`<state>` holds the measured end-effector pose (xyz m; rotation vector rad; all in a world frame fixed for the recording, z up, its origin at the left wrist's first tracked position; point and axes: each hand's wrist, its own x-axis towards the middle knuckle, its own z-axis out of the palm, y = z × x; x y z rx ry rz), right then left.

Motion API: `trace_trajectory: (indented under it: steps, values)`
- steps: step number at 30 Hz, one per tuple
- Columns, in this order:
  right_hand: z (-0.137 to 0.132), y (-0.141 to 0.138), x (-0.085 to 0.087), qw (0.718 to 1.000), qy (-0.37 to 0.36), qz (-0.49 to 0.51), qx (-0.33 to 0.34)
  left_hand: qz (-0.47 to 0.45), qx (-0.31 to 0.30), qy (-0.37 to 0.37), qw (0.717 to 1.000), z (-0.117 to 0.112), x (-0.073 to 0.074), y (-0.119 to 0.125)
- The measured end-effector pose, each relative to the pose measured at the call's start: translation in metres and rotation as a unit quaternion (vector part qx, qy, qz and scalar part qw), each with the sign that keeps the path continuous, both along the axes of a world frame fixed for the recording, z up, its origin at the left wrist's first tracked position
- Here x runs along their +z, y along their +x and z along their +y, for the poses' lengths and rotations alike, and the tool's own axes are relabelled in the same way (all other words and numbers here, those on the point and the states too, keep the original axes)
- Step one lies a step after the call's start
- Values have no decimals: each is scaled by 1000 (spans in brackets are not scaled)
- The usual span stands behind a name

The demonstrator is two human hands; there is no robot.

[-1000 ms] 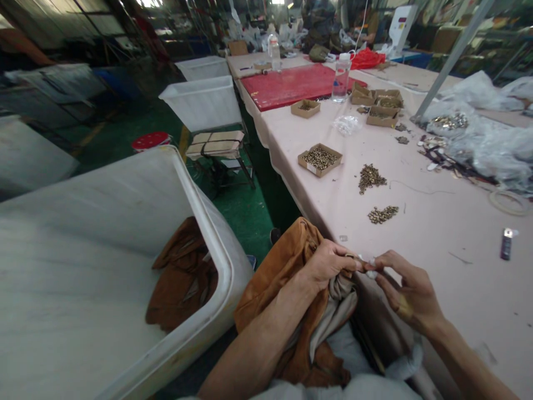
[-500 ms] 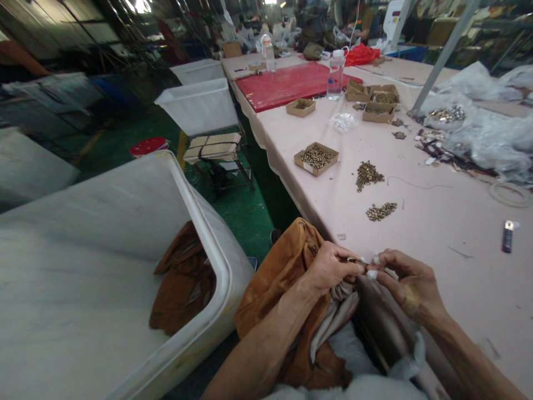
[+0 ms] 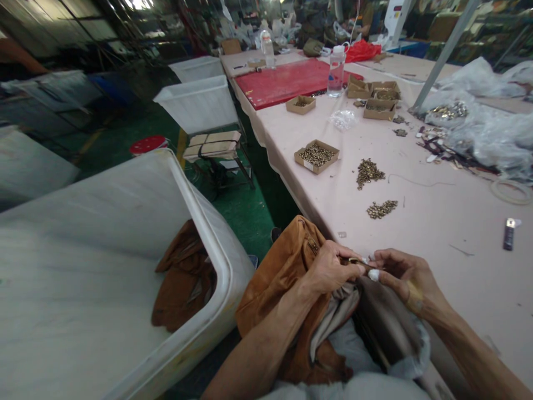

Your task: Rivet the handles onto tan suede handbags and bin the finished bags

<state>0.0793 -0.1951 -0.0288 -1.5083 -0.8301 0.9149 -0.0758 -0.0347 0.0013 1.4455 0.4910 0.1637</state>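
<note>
A tan-brown leather bag [image 3: 275,272] with a grey lining lies across my lap at the table's near edge. My left hand [image 3: 333,268] is closed on the bag's edge, where a narrow strip with a brass-coloured metal piece [image 3: 353,260] sticks out past the fingers. White wrapping covers fingertips of my right hand [image 3: 406,275], whose thumb and fingers pinch together at the end of that strip. Whatever small part sits between them is too hidden to name. Beyond the hands, two loose piles of small brass-coloured fittings [image 3: 382,209] lie on the table.
A cardboard box of fittings [image 3: 316,156] stands near the table's left edge, with several more boxes [image 3: 380,109] behind. A large white bin [image 3: 216,261] holding brown leather pieces [image 3: 185,289] is at my left. A metal post [image 3: 445,55] rises at the right, beside plastic bags [image 3: 478,128].
Both hands stay at the bag's edge. The right fingers have shifted slightly at the strip's end, and more of the strip shows between the hands.
</note>
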Motion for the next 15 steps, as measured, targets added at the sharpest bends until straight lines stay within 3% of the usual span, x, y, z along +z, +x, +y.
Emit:
trace_trajectory:
  steps: [11, 15]
  values:
    - [2, -5, -4, 989, -10, -145, 28, 10, -2, 59, 998, -2, -1, 0]
    - [9, -5, 6, 988, 5, -154, 14, 10, -19, 151, 988, -2, 20, 3]
